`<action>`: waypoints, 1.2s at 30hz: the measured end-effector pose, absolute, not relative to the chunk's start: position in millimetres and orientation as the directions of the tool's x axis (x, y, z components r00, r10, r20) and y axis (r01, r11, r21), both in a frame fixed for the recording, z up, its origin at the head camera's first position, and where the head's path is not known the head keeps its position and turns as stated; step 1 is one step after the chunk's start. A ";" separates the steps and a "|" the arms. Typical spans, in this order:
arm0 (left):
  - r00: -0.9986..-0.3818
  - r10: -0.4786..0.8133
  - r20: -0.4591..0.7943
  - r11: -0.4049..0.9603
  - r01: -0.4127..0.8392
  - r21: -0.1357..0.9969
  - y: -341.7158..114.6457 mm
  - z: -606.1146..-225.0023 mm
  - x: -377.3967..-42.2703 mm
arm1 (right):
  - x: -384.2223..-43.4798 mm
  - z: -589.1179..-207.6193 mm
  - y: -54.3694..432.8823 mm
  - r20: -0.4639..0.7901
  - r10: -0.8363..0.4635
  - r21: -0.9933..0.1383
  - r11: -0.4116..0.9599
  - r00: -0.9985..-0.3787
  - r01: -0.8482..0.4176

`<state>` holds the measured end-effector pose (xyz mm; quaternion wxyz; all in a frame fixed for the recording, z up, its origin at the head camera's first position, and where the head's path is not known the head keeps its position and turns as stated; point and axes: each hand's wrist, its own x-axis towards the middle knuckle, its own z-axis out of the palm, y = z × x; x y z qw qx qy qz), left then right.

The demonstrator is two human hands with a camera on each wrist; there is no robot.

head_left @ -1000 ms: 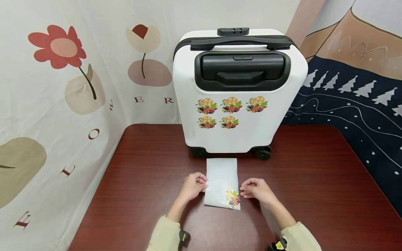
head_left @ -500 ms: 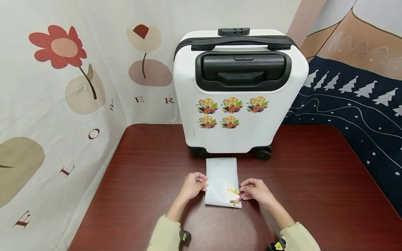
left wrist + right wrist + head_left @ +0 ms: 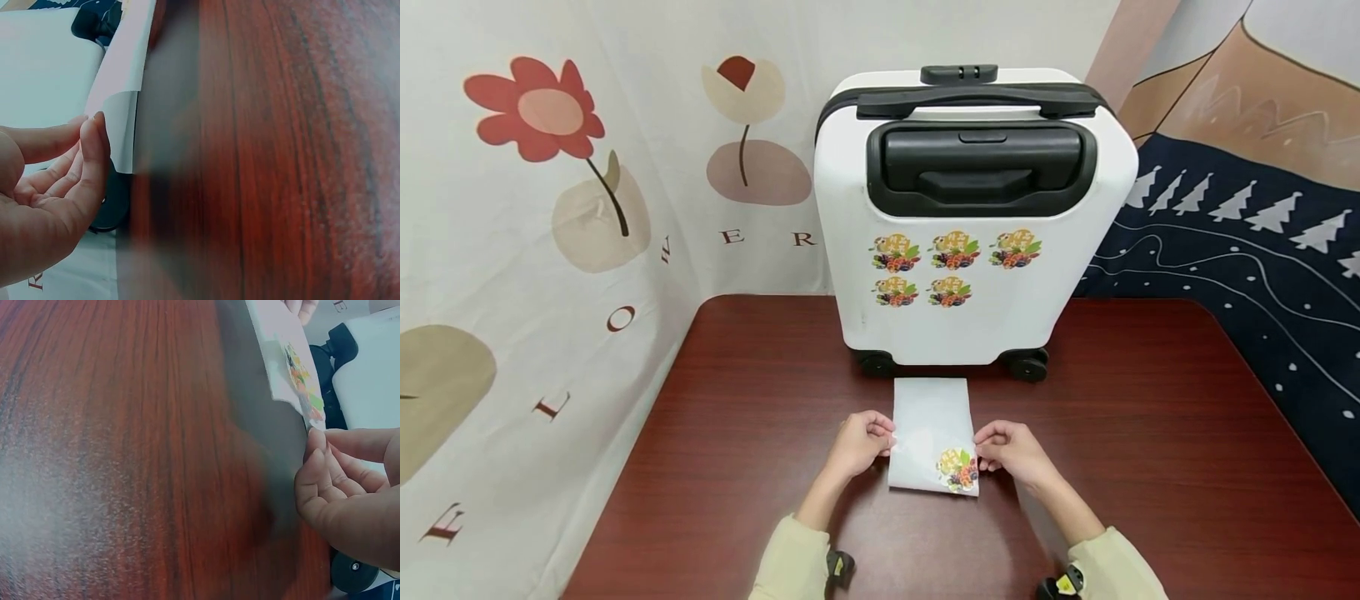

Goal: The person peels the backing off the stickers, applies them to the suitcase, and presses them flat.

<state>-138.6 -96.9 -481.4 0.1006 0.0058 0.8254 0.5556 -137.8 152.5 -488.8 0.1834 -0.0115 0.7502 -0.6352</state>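
Note:
A white sticker sheet lies on the table in front of the suitcase. One fruit-printed sticker sits at its near right corner. My left hand pinches the sheet's left edge between thumb and forefinger, which the left wrist view also shows. At the opposite edge, right beside the sticker, my right hand pinches with thumb and forefinger. In the right wrist view those fingertips meet the edge by the sticker; whether they hold paper alone or also the sticker's rim cannot be seen.
A white suitcase with black handles stands upright behind the sheet. Several matching stickers are on its front in two rows. Its black wheels rest on the reddish-brown table. Printed cloths hang around the back and sides.
The sticker showed a white patch half a second ago and now shows its full print. My right fingers have moved slightly up along the sheet's edge. The left hand has stayed in place.

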 end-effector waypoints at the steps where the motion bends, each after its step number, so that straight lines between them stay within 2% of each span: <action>1: -0.979 0.118 -0.164 0.378 -0.108 0.920 -96.8 -480.9 -138.9 | -138.2 -488.3 152.5 -0.259 -0.244 -0.957 0.194 -0.935 0.215; 12: -0.983 0.133 -0.127 0.364 -0.071 0.929 -97.2 -477.7 -139.8 | -141.8 -479.0 153.0 -0.190 -0.240 -0.963 0.235 -0.952 0.133; 20: -0.991 0.121 -0.065 0.335 -0.021 0.942 -97.6 -471.7 -139.8 | -144.0 -471.8 152.7 -0.142 -0.225 -0.978 0.184 -0.964 0.101; 28: -0.994 0.102 0.027 0.410 0.067 0.910 -97.2 -466.2 -140.0 | -143.5 -467.2 152.2 -0.119 -0.214 -0.984 0.158 -0.970 0.086; 36: -0.997 0.069 0.030 0.422 0.057 0.905 -95.2 -463.5 -139.9 | -142.3 -465.8 152.6 -0.103 -0.222 -0.988 0.139 -0.970 0.073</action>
